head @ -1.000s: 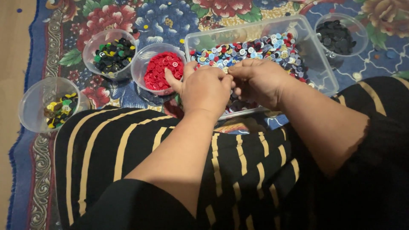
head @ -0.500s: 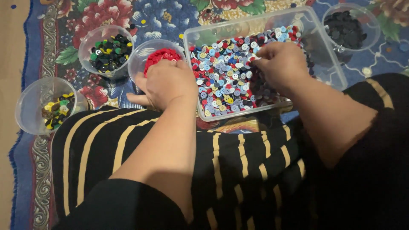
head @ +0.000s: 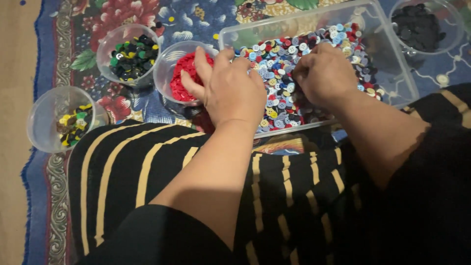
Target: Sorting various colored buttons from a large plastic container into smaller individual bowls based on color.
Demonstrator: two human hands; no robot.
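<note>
A clear rectangular tray (head: 398,68) holds a heap of mixed buttons (head: 274,61) in red, white, blue and dark colours. My left hand (head: 225,91) lies palm down across the tray's left end, fingers spread over the buttons. Its thumb side is by a clear bowl of red buttons (head: 180,81). I see nothing in this hand. My right hand (head: 326,73) is inside the tray, its fingers curled down into the heap. The fingertips are hidden, so I cannot see whether they pinch a button.
A bowl of green and black buttons (head: 130,56) stands far left, a bowl of yellow and dark buttons (head: 68,122) near left, and a bowl of black buttons (head: 417,24) far right. All rest on a flowered carpet (head: 196,19). My black, gold-striped lap (head: 147,167) fills the foreground.
My left hand has moved right, from above the red-button bowl to the tray's left end. My right hand has stayed in the tray, shifting slightly toward the left.
</note>
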